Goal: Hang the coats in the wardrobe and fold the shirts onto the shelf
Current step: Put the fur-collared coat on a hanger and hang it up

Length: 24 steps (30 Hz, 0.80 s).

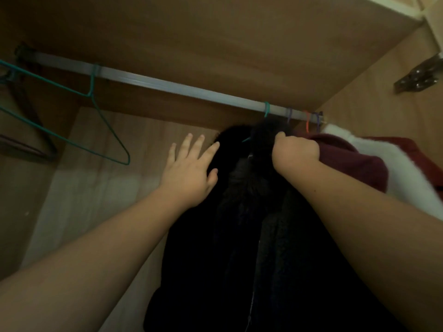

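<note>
Inside the brown wooden wardrobe (215,44) a grey metal rail (167,86) runs from the far left to the far right. A black fuzzy coat (239,224) hangs from the rail on a green wire hanger hook (266,110), near the right end. The left hand (189,168) is open with the fingers spread, and it rests flat on the left shoulder of the black coat. The right hand (296,152) is closed in a fist and grips the coat at the collar, just below the hook. To the right of it hang a dark red garment (354,164) and a white fluffy garment (407,178), touching each other. On the left, 1 empty green wire hanger (72,111) hangs tilted on the rail.
</note>
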### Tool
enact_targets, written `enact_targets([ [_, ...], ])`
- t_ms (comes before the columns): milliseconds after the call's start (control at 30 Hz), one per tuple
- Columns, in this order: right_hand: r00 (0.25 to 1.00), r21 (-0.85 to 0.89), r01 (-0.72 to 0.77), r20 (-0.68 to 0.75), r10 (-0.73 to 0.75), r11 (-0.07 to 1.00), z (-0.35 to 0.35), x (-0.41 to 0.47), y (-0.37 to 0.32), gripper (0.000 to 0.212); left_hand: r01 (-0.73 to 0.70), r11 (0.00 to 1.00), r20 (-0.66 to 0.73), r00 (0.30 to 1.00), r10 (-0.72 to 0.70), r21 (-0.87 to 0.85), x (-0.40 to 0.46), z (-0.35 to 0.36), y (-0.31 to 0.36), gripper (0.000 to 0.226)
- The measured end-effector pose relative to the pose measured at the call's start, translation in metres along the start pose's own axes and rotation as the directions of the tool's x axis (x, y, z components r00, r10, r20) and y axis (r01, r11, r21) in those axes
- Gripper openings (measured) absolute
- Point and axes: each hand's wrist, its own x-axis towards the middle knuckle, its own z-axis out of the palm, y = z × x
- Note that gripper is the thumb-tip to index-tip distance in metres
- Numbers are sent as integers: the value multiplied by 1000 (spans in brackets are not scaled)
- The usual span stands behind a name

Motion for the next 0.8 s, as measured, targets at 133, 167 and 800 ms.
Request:
enact_targets([
  [133, 999, -75, 19, -39, -22, 997, 3, -37, -1, 69, -16, 1000, 38, 999, 17, -24, -28, -4, 6, 65],
  [167, 997, -113, 44, -52, -50, 993, 4, -50, -1, 72, -17, 999, 56, 998, 19, -42, -35, -4, 8, 65],
  [800, 864, -227, -44, 479, 151, 973, -43, -511, 110, 72, -197, 786, 323, 832, 450, -586, -340, -66, 203, 78],
])
